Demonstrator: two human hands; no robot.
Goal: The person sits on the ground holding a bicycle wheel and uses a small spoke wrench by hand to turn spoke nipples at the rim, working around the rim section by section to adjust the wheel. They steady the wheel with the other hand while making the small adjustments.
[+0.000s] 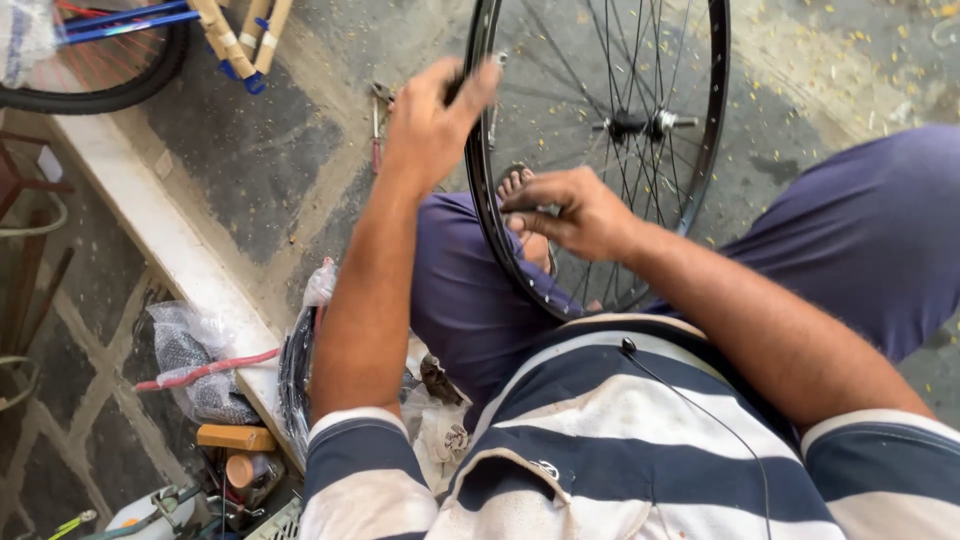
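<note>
The left hand (432,112) is closed around the rim of the bicycle wheel (600,150), up near its top left edge. The wheel stands upright between the person's knees. The right hand (575,213) pinches the rim lower down. The rim looks hard, stiff and light; its thin spokes (640,60) could bend, so the rim is the safer place to hold.

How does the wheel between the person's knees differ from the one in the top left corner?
The bare wheel has a black rim without a tyre; the corner wheel wears a black tyre. Both hands, left hand and right hand, grip the bare wheel; nobody touches the corner wheel. Both have thin spokes.
</note>
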